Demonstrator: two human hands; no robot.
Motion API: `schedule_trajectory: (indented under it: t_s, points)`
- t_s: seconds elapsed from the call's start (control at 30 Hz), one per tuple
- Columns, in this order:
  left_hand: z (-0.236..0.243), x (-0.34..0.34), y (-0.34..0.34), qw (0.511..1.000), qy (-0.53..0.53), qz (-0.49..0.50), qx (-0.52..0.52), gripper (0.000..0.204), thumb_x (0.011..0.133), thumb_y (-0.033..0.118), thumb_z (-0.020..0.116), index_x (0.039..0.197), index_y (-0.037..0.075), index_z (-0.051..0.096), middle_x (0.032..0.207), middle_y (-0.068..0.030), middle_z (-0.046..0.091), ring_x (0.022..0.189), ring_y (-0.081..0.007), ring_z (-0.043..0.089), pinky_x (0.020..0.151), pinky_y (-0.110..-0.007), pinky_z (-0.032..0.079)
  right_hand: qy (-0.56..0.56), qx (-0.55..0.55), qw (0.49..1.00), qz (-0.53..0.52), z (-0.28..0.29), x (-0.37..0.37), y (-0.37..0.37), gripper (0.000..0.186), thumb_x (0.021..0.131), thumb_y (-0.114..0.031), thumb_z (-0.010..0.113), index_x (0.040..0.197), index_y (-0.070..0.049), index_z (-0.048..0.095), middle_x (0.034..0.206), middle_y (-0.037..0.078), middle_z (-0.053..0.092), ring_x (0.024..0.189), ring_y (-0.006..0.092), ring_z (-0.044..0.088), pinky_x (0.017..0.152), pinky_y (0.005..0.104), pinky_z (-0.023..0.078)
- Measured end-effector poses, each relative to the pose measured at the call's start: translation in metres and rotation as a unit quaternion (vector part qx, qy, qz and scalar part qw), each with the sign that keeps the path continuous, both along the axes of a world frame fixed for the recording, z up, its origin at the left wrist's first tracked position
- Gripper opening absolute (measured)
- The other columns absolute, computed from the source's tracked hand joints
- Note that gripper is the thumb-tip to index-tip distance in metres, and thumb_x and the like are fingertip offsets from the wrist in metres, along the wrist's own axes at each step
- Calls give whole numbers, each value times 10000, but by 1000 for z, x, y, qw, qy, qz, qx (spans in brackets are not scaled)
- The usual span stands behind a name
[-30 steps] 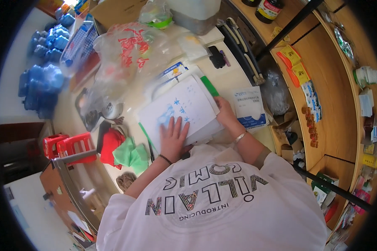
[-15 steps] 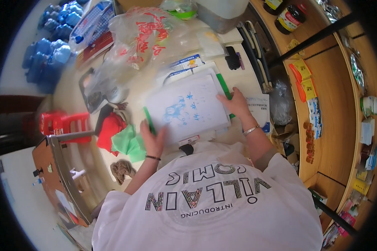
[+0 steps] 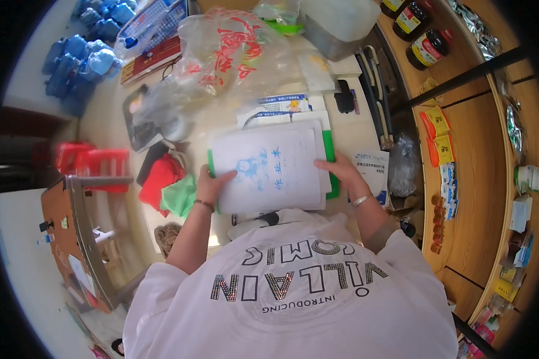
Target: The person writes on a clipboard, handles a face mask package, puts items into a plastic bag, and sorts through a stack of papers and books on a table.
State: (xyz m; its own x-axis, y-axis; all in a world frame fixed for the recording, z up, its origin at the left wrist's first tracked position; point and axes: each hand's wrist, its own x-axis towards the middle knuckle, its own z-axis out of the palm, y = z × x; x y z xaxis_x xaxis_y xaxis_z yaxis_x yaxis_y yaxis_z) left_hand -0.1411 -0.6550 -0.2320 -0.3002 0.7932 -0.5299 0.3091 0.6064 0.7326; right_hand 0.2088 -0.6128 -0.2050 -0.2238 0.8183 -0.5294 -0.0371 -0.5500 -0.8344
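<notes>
Nearest the camera is the person's white printed shirt [image 3: 293, 299], and both forearms run up from it to a stack of white booklets [image 3: 268, 170] lying flat on the pale table [image 3: 108, 128] just beyond the chest. The left hand [image 3: 212, 182] is curled over the stack's near left edge, thumb on top of the cover and the other fingers tucked underneath out of sight, so it is closed on the paper. The right hand [image 3: 340, 169] grips the right edge the same way, fingers folded over the side where a green folder [image 3: 329, 158] shows beneath the white sheets. The stack sits squarely between the two hands, its long axis running left to right, each hand at one short end and neither clearly nearer than the other. Left of the left hand, touching nothing of the stack, lie a green cloth [image 3: 179, 196] and a red cloth [image 3: 160, 176]. Farther off, a crumpled clear plastic bag [image 3: 227, 57] with red print covers the middle of the table, blue water bottles [image 3: 81, 57] stand at the far left, and dark jars [image 3: 422, 33] stand on the wooden shelf [image 3: 473, 179] at the right.
</notes>
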Motion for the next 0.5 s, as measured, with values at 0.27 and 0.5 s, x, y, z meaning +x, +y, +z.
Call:
schedule_trajectory:
  t_s: [0.27,0.5]
  points:
    - [36,-9,-16,934,-351,37,52,530,665,51,734,1125,-41,487,1015,-121,600,883,-210,600,782,-325,491,-29,33,999,11,15,1,-21,505,702,-129,729,1142,-18,507,994,57,597,894,135,557,778,263,458]
    - [42,-13,-38,945,-314,40,85,530,651,25,730,1132,-23,512,999,-105,615,898,-180,586,786,-311,479,-45,58,997,2,45,-16,-44,566,665,-97,762,1157,-26,490,1001,51,594,896,124,557,765,265,469]
